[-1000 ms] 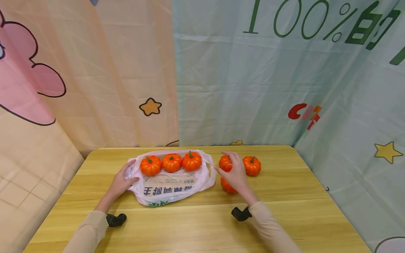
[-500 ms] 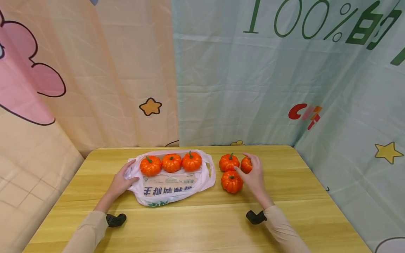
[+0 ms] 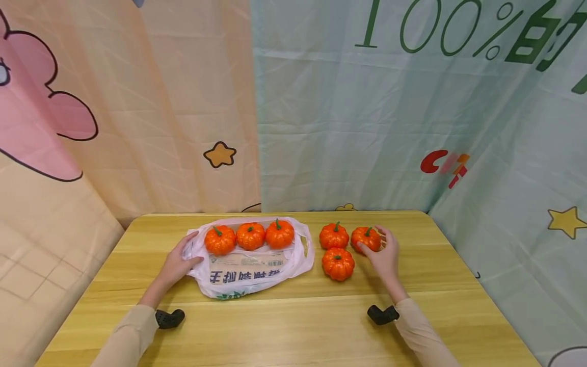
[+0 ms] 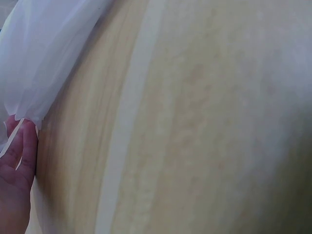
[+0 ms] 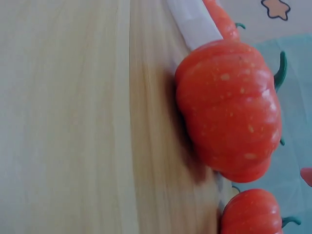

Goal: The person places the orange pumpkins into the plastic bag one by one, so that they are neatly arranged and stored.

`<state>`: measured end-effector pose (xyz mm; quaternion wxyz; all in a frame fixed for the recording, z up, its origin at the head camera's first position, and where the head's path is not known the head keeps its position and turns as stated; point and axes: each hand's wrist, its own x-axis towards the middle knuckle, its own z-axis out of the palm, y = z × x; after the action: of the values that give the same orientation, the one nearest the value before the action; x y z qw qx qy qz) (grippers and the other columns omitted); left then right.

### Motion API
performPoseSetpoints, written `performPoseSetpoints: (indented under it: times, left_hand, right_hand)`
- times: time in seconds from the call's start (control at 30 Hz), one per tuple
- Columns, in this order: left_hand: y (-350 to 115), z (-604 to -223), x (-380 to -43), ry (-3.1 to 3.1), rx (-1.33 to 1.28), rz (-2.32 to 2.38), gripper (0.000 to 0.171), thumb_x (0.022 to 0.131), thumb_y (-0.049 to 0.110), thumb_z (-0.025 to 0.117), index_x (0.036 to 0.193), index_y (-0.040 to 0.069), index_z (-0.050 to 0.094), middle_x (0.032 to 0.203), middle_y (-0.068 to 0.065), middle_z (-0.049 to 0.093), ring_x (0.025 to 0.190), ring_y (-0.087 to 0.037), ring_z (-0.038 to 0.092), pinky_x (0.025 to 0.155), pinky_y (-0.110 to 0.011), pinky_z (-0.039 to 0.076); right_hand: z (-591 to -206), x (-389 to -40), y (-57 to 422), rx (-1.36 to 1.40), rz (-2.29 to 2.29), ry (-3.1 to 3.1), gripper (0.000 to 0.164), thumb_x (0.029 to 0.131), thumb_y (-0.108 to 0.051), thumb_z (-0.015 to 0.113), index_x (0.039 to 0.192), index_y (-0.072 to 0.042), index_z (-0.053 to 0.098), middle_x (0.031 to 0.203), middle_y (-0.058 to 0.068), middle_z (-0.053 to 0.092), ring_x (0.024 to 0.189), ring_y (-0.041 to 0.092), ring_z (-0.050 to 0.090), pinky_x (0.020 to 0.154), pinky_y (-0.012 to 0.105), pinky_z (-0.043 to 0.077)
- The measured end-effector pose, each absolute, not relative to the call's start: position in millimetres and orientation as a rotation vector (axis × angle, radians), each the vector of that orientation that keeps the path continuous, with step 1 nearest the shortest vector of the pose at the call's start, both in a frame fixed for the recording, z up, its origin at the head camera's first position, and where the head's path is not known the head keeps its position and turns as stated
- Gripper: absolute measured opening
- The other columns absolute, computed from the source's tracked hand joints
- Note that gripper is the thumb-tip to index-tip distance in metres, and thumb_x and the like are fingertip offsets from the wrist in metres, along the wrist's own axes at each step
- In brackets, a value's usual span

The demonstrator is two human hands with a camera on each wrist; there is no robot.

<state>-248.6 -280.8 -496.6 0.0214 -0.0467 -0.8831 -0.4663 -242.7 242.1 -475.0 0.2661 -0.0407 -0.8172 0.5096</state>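
Pumpkins, small, orange and ribbed with green stems, are what we see our hands busy with: three sit in a row (image 3: 249, 237) on top of a thin white plastic carrier bag (image 3: 257, 267) at about eleven o'clock from the middle of the pale wooden table (image 3: 293, 326), and three more lie loose on the wood at about one o'clock.

Our right hand (image 3: 387, 255) cups the far-right loose pumpkin (image 3: 366, 238), fingers curved round its right side and thumb at its front, seemingly to take hold of it. Just beside it to the left sits a second pumpkin (image 3: 334, 236), and a third (image 3: 338, 263) lies nearer us; the right wrist view shows that one close up (image 5: 226, 109).

Our left hand (image 3: 176, 262) lies at the bag's nine o'clock edge with the thumb over the film, most likely pinning it flat so it does not slide; the left wrist view shows skin against the white plastic (image 4: 44, 58).

Dark blue characters are printed on the bag, upside down to us and unreadable. The green backdrop cloth (image 3: 412, 127) carries "100%" followed by a character.
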Motion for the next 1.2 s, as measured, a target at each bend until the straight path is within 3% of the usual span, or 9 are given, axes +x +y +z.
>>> performPoseSetpoints:
  times: [0.33, 0.63, 1.2]
  left_hand:
    - [-279.9, -493.4, -246.7, -2.740, -0.142, -1.453, 0.074, 0.088, 0.013, 0.065, 0.151, 0.009, 0.026, 0.154, -0.029, 0.023, 0.137, -0.050, 0.026, 0.110, -0.067, 0.024]
    - [-281.4, -497.9, -249.5, -2.747, -0.138, -1.436, 0.075, 0.088, 0.014, 0.064, 0.151, 0.010, 0.025, 0.154, -0.028, 0.023, 0.137, -0.051, 0.026, 0.109, -0.068, 0.024]
    - [-281.5, -497.8, -249.9, -2.743, -0.136, -1.438, 0.075, 0.088, 0.014, 0.065, 0.151, 0.010, 0.026, 0.154, -0.028, 0.023, 0.138, -0.050, 0.026, 0.110, -0.067, 0.024]
  right_hand:
    - [-484.4, -250.3, 254.8, -0.226, 1.400, -2.291, 0.075, 0.073, -0.009, 0.081, 0.137, 0.001, 0.043, 0.138, 0.027, 0.040, 0.121, 0.043, 0.038, 0.101, 0.051, 0.035]
    - [-490.7, -257.3, 259.4, -0.292, 1.524, -2.386, 0.083, 0.075, -0.014, 0.080, 0.143, 0.001, 0.034, 0.147, 0.027, 0.033, 0.132, 0.041, 0.034, 0.112, 0.052, 0.031]
    - [-495.5, -261.0, 255.9, -0.310, 1.590, -2.399, 0.082, 0.079, -0.013, 0.077, 0.144, 0.002, 0.029, 0.144, 0.026, 0.034, 0.134, 0.039, 0.034, 0.115, 0.053, 0.027]
